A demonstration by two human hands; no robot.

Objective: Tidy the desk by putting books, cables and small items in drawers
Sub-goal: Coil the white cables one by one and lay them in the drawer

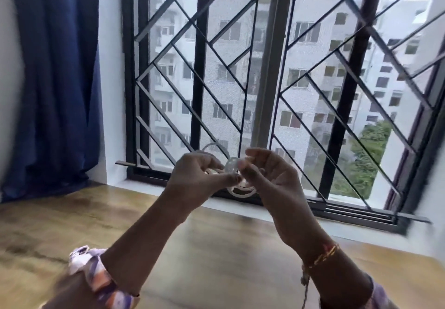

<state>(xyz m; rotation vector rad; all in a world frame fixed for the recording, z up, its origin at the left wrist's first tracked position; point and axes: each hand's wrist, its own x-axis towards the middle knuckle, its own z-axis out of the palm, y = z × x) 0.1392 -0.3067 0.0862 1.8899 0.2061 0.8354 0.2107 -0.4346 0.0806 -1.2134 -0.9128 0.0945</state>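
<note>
Both of my hands are raised in front of the window, above the wooden desk (72, 217). Between them is a white cable (240, 192) gathered into loops. My left hand (195, 176) pinches the coil from the left, with one loop rising above its knuckles. My right hand (272, 173) pinches it from the right, fingers curled around the strands. A lower loop hangs under the fingers. The frame is motion-blurred, so the cable's ends cannot be made out.
A window with a black diagonal metal grille (240, 67) fills the back. A dark blue curtain (53, 80) hangs at the left, reaching the desk. A white sill (144, 183) runs along the desk's far edge.
</note>
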